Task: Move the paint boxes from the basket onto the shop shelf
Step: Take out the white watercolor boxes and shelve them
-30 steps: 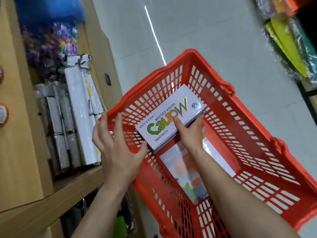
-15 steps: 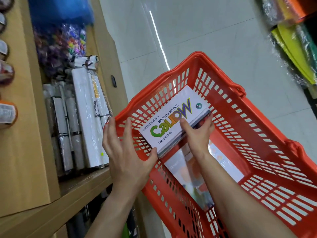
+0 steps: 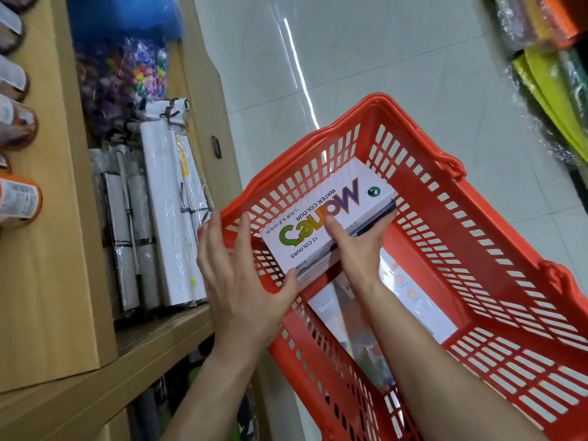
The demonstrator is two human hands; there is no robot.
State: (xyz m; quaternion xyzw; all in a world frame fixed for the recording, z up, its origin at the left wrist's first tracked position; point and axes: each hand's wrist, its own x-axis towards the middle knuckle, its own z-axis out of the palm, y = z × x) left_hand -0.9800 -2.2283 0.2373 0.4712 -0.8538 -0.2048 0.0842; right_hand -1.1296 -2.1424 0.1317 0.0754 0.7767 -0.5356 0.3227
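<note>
Your right hand (image 3: 359,249) grips the white paint box (image 3: 321,218), thumb on top, fingers under it, over the red basket (image 3: 386,100). Your left hand (image 3: 241,281) is spread flat, thumb touching its near corner. A second paint box (image 3: 420,313) lies in the basket. The shelf (image 3: 159,342) is on the left.

Glossy pale tiled floor (image 3: 397,90), bright light streak (image 3: 300,81)

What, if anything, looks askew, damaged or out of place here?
Nothing stands out. The water colour box is held tilted over the red basket, with the right hand gripping it and the left hand open at its corner. No damage or spill shows. A second box lies in the basket.
</note>
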